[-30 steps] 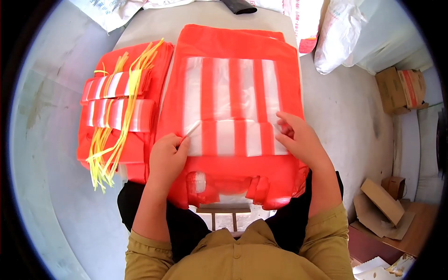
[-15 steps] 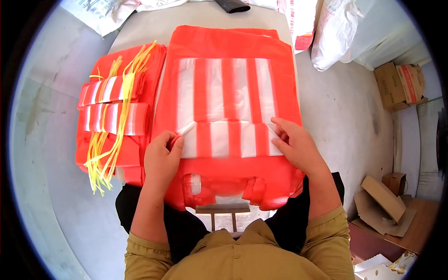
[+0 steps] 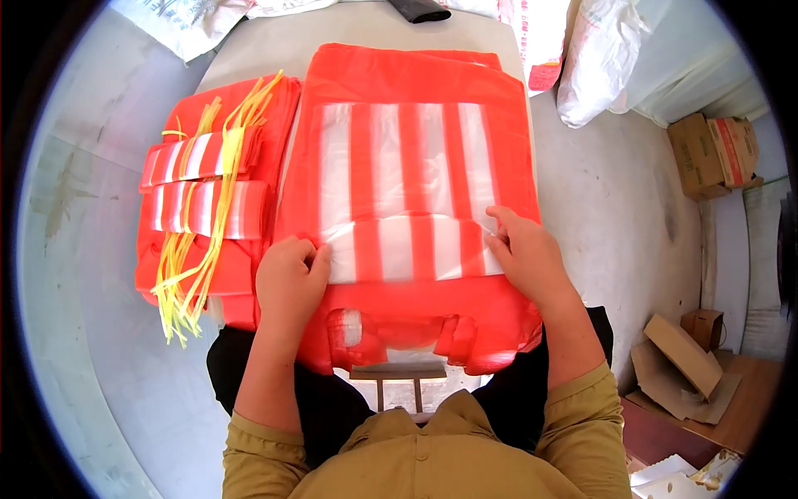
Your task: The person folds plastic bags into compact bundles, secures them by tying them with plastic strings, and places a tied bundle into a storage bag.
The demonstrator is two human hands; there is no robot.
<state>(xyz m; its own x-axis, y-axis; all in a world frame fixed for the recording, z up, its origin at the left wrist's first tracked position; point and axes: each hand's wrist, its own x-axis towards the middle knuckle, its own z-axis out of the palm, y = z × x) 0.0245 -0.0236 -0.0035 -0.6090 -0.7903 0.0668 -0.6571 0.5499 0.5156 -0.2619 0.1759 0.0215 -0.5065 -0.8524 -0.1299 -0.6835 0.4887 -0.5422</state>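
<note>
A red and white striped plastic bag (image 3: 386, 166) lies flat on a stack of red plastic bags (image 3: 416, 75) in front of me. At the striped bag's left edge, my left hand (image 3: 291, 279) is closed, thumb against curled fingers, pinching the plastic. My right hand (image 3: 525, 249) pinches the opposite edge between thumb and forefinger. A crease runs across the stripes between both hands. Cut-out, handle-like ends of the red bags hang near my lap.
To the left sit folded red bag bundles (image 3: 208, 208) with yellow ties (image 3: 220, 200) across them. White sacks (image 3: 598, 62) stand at the back right. Cardboard boxes (image 3: 711, 154) are at the far right, with an opened carton (image 3: 686, 370) lower down.
The bag's near striped part has settled flatter, and its raised left corner is down. My left hand has shifted slightly right; my right hand has barely moved.
</note>
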